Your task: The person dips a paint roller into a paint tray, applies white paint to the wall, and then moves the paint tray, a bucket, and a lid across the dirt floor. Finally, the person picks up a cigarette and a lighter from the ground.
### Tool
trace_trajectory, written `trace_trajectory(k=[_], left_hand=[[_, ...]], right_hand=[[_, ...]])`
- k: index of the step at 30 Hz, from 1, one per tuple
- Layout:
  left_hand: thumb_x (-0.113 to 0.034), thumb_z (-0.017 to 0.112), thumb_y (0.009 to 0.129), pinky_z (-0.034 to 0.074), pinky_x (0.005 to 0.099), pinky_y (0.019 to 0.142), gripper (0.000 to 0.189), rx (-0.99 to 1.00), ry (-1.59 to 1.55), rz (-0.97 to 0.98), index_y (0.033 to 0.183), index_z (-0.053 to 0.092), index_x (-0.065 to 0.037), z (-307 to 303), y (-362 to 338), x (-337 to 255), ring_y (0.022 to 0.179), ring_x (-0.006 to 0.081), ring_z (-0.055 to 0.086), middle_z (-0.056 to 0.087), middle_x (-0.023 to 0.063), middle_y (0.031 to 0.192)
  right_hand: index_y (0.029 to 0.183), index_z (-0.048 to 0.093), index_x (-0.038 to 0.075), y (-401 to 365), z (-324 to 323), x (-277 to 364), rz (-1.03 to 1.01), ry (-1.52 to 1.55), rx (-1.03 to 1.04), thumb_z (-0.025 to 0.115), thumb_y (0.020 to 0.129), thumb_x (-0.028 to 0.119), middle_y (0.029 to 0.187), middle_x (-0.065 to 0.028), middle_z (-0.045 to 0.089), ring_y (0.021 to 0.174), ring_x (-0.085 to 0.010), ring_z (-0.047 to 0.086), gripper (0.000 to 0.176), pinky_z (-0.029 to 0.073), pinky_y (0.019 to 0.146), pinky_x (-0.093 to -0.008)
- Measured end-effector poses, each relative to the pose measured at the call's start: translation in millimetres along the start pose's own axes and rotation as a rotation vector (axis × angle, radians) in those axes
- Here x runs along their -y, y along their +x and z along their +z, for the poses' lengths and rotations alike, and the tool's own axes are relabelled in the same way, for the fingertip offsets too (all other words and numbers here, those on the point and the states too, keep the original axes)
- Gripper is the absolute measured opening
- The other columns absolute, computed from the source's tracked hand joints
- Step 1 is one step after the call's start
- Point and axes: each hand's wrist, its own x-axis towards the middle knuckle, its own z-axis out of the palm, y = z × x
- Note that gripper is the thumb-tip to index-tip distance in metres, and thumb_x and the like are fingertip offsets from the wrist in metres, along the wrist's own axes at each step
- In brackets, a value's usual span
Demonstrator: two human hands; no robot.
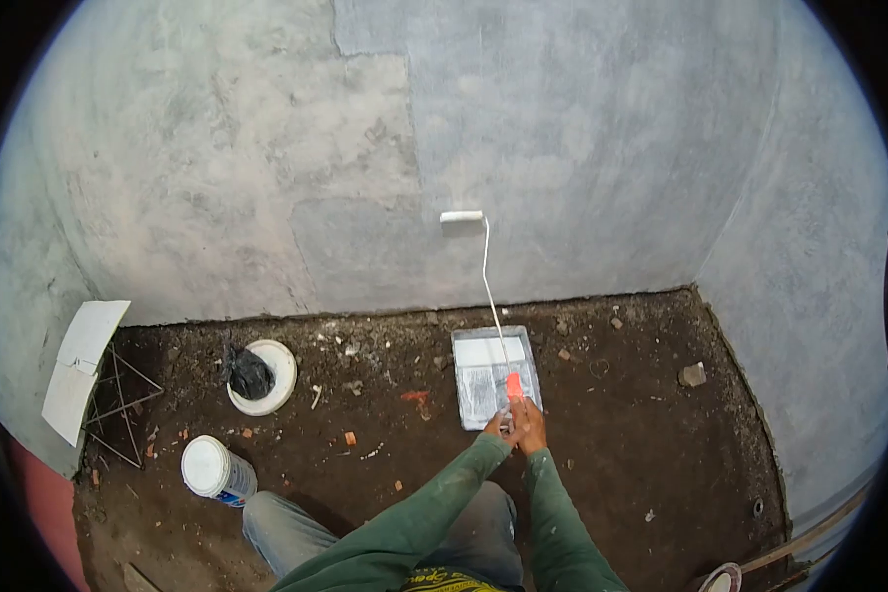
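Both my hands are closed together at the red handle (pixel 514 385) of a paint roller. My left hand (pixel 500 426) is at the lower end of the grip, and my right hand (pixel 530 424) wraps it from the right. From the handle a long thin white rod runs up to the white roller sleeve (pixel 461 216), which lies level against the grey wall (pixel 572 148) in this view. Below the rod, a paint tray (pixel 478 395) with white paint in its far part sits on the dirt floor, partly behind my hands.
Left on the floor stand a lidded white paint bucket (pixel 205 467) and a white round container (pixel 282 380) with a black plastic bag (pixel 249 375). A white panel on a metal frame (pixel 81 365) leans at the far left. Rubble and a stone (pixel 692 375) dot the soil (pixel 611 464).
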Motion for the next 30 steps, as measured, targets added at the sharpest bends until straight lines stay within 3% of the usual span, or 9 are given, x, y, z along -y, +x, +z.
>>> trace_trajectory(k=[1,3,10,16,17,21,23,27,30], left_hand=[[-0.035,0.067,0.077,0.048,0.0342,0.081,0.079,-0.047,-0.052,0.080,0.136,0.024,-0.004,1,-11,-28,0.102,0.0258,0.053,0.048,0.0181,0.119],[-0.036,0.068,0.076,0.050,0.0334,0.076,0.082,-0.050,-0.061,0.185,0.137,0.023,-0.006,-3,5,-56,0.099,0.0247,0.054,0.046,0.0179,0.121],[-0.034,0.069,0.076,0.043,0.0308,0.085,0.076,-0.166,0.049,0.741,0.134,0.031,-0.003,-11,41,-216,0.099,0.0209,0.050,0.047,0.0177,0.116],[-0.032,0.068,0.077,0.042,0.0358,0.091,0.078,-0.120,0.089,0.650,0.137,0.026,-0.008,-16,63,-271,0.109,0.0256,0.048,0.039,0.0158,0.129],[-0.033,0.068,0.077,0.049,0.0348,0.081,0.079,-0.113,0.102,0.634,0.138,0.025,-0.009,-16,63,-272,0.108,0.0268,0.049,0.039,0.0157,0.130],[-0.034,0.068,0.077,0.053,0.0326,0.066,0.080,-0.069,0.058,0.537,0.139,0.023,-0.012,-12,53,-252,0.108,0.0267,0.049,0.039,0.0153,0.130],[-0.034,0.067,0.077,0.053,0.0301,0.055,0.081,0.020,-0.065,0.496,0.140,0.020,-0.016,-6,46,-232,0.108,0.0273,0.049,0.040,0.0141,0.130],[-0.035,0.067,0.077,0.053,0.0312,0.057,0.081,0.066,-0.130,0.441,0.140,0.018,-0.019,5,33,-181,0.111,0.0282,0.048,0.038,0.0131,0.132],[-0.035,0.066,0.078,0.053,0.0311,0.058,0.080,0.081,-0.086,0.279,0.140,0.018,-0.020,9,17,-154,0.113,0.0284,0.046,0.036,0.0124,0.133]], right_hand=[[0.085,0.052,-0.001,-2,-9,31,-0.008,0.044,-0.016,0.045,0.087,0.043,0.078,-0.0216,0.055,0.072,-0.0338,0.055,0.045,0.042,0.065,-0.0403],[0.084,0.052,0.001,18,-17,52,-0.075,0.159,-0.032,0.046,0.088,0.041,0.072,-0.0144,0.052,0.066,-0.0205,0.051,0.040,0.042,0.060,-0.0356],[0.080,0.051,-0.001,126,-83,189,-0.407,0.124,-0.198,0.044,0.088,0.041,0.069,-0.0166,0.051,0.062,-0.0255,0.047,0.043,0.040,0.061,-0.0368],[0.078,0.050,-0.002,166,-110,230,-0.274,0.217,-0.104,0.045,0.088,0.042,0.069,-0.0151,0.052,0.063,-0.0245,0.047,0.046,0.040,0.062,-0.0364],[0.077,0.050,-0.002,167,-110,227,-0.226,0.269,-0.069,0.045,0.088,0.042,0.069,-0.0143,0.053,0.063,-0.0240,0.048,0.046,0.040,0.062,-0.0362],[0.077,0.050,-0.002,149,-106,214,-0.172,0.234,-0.044,0.045,0.088,0.043,0.068,-0.0128,0.053,0.063,-0.0227,0.049,0.047,0.041,0.061,-0.0357],[0.078,0.051,-0.002,148,-97,182,-0.325,0.179,-0.109,0.045,0.088,0.043,0.067,-0.0130,0.053,0.063,-0.0221,0.049,0.046,0.040,0.060,-0.0354],[0.079,0.052,-0.002,123,-85,127,-0.415,0.021,-0.138,0.045,0.088,0.042,0.069,-0.0134,0.053,0.064,-0.0215,0.049,0.045,0.040,0.061,-0.0352],[0.080,0.053,-0.001,95,-80,110,-0.272,0.049,-0.066,0.045,0.089,0.041,0.070,-0.0120,0.053,0.065,-0.0199,0.049,0.043,0.040,0.061,-0.0344]])
